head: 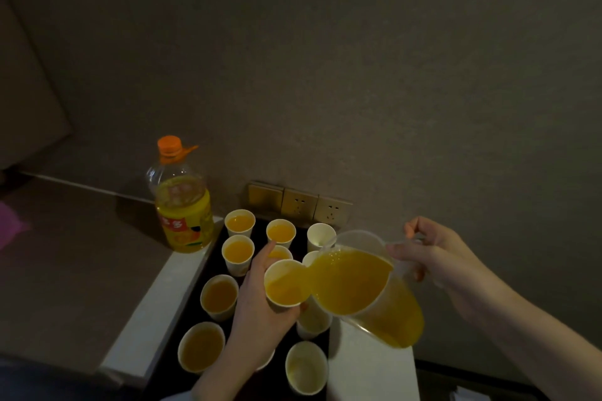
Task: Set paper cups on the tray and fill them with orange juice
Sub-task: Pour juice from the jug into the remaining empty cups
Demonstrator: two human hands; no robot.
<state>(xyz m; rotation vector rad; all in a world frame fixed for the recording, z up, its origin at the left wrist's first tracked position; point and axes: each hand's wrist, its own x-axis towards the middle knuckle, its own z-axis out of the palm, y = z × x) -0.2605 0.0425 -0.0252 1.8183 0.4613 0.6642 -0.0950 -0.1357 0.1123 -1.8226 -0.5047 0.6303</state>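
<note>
Left hand [260, 306] curls fingers round a cup [284, 283]; at 3 o'clock, right hand [436, 254] grips the tilted jug [365, 286].

Dim room, low light. Dark textured wall [358, 75] behind. Row of three gold wall sockets [298, 203] low on wall. White bench [153, 306] edge, grey-brown surface [65, 270] at left.

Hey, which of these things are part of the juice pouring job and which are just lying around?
Job: held paper cup, pitcher, juice bottle, tray, filled cups, empty cup, left hand, right hand.

Lying about: wall sockets, pink thing.
</note>
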